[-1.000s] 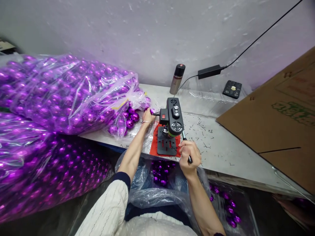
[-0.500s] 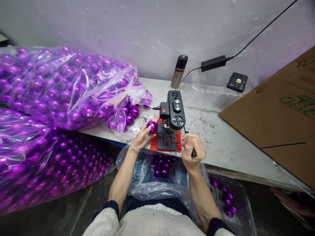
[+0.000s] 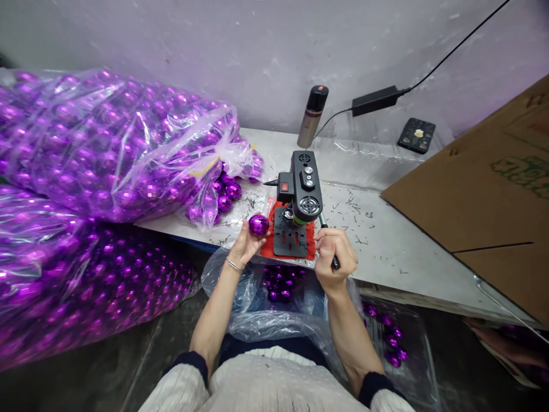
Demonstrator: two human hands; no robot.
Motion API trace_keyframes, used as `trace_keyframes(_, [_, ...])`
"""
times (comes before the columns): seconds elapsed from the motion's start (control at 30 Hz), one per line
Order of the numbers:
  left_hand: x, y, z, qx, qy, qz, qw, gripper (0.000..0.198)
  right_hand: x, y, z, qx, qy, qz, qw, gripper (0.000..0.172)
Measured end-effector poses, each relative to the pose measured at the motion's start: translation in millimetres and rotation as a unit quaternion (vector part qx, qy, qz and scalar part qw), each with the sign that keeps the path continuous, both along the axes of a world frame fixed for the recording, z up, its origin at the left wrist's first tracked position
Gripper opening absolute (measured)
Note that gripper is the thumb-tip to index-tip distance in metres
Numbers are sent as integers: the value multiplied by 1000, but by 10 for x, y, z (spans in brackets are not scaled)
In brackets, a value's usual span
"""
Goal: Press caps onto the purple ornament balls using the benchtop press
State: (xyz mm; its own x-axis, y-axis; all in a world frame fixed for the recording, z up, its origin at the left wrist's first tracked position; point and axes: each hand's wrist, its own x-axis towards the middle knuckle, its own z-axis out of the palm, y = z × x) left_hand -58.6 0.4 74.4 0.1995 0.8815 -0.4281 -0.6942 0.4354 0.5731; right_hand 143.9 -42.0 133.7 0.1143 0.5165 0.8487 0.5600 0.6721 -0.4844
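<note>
A shiny purple faceted bauble (image 3: 258, 225) is held in the fingertips of my left hand (image 3: 246, 243), left of a small black press machine (image 3: 306, 186). My right hand (image 3: 337, 257) wraps around the black-gripped lever (image 3: 335, 263) on the machine's right side. The machine's black slotted base plate (image 3: 290, 244) rests on a red sheet (image 3: 267, 247). Between my forearms, below the table edge, several purple baubles (image 3: 281, 284) lie in a clear plastic bag (image 3: 278, 326).
Large clear bags of purple baubles (image 3: 98, 154) fill the left. Loose baubles (image 3: 225, 202) spill from one. Behind the machine stand a spray can (image 3: 312, 117) and a power adapter (image 3: 374, 101). A cardboard box (image 3: 484, 212) borders the right; dark scraps (image 3: 354, 209) litter the table (image 3: 394, 246).
My left hand has drawn the bauble a little left, away from the machine, and turned more palm-up. My right hand stays on the lever. The whole view has shifted slightly.
</note>
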Motion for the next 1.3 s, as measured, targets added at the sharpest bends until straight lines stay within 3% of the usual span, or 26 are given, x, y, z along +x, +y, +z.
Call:
trace_keyframes(0.13, [12,-17,49,-14,-31,9,999,65,4,-4,-12,-2,-6,-2,1000,25])
trace_keyframes(0.33, [22,3,21,-47,-1,41,998,31,-3,-5,20,-1,1,3,1000,25])
trace_keyframes(0.47, [77,6,-113,-53,57,46,996,27,-6,0,51,-4,4,-2,1000,25])
trace_keyframes(0.63, [215,3,-279,13,216,18,976,41,-2,2,79,-8,-5,-11,1000,25])
trace_keyframes(0.73, [321,11,-299,100,301,51,947,50,1,3,84,-6,-8,-6,1000,25])
trace_keyframes(0.83, [407,10,-292,173,343,44,922,62,6,0,78,-5,-14,-1,1000,25])
trace_keyframes(0.97, [476,21,-332,199,413,20,888,68,13,-7,67,-1,-23,3,1000,25])
trace_keyframes(1.3, [577,14,-419,289,449,-2,845,66,24,-10,54,1,-32,-1,999,24])
